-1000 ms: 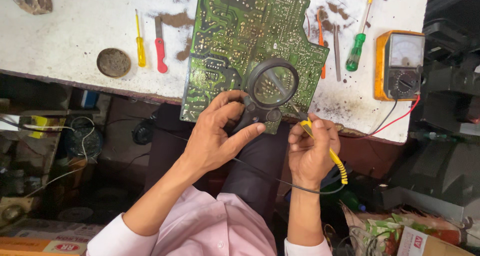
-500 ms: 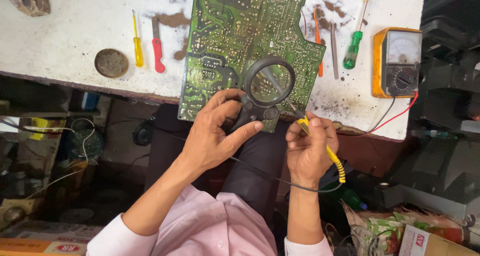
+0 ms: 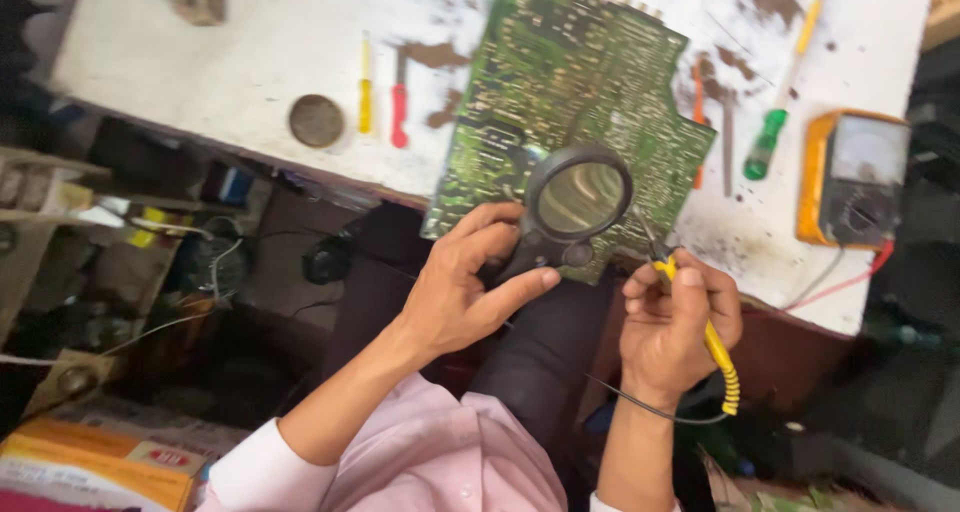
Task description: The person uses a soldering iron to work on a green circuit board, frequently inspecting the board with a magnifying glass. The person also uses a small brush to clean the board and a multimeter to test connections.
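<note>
A large green circuit board [image 3: 580, 82] lies solder side up on the white worktable [image 3: 200, 62], its near corner over the table's edge. My left hand [image 3: 465, 287] grips the black handle of a round magnifying glass [image 3: 578, 197] held over the board's near edge. My right hand [image 3: 680, 322] holds a yellow-handled soldering iron [image 3: 715, 357], tip pointing at the board's near edge beside the lens; its black cord loops below my wrist.
On the table lie a yellow screwdriver [image 3: 365, 97], a red screwdriver [image 3: 399, 112], a round brown tin [image 3: 316, 120], a green-handled screwdriver [image 3: 770, 137] and an orange multimeter [image 3: 850, 177] with a red lead. Cluttered shelves with wires sit at the left; a cardboard box [image 3: 95, 467] at the bottom left.
The view has shifted, so everything sits lower right in frame. Both hands keep their grips; the magnifier and iron stay over the board's near edge.
</note>
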{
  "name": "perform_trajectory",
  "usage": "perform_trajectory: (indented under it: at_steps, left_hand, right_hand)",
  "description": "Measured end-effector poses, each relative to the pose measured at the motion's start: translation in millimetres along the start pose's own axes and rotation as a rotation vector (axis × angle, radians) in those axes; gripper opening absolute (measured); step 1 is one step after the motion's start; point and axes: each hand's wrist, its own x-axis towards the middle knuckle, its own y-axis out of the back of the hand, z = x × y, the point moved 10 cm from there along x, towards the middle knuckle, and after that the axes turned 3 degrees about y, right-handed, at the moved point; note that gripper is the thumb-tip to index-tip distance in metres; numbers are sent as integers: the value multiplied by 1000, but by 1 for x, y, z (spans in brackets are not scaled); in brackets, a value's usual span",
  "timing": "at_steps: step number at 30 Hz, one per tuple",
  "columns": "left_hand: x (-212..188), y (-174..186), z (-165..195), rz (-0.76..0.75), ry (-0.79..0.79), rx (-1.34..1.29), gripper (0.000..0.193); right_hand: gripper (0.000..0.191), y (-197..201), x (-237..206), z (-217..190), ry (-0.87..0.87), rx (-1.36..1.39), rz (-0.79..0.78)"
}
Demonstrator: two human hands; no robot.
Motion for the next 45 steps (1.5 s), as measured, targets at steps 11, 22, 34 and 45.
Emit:
perform_trajectory:
  at_steps: [11, 22, 34, 45]
  left_hand:
    - [-66, 125, -84, 468, 327, -545, 19]
    - [-71, 149, -89, 403, 329, -506, 18]
    - [-70, 154, -94, 403, 323, -514, 19]
    - [-69, 154, -95, 401, 312, -505, 19]
  right_hand:
    - [12, -142, -38, -33, 295, -392, -412]
    - [10, -201, -53, -52, 383, -588, -481]
    - [11, -218, -59, -68, 528, -701, -517]
    - [11, -213, -56, -57, 432, -632, -492]
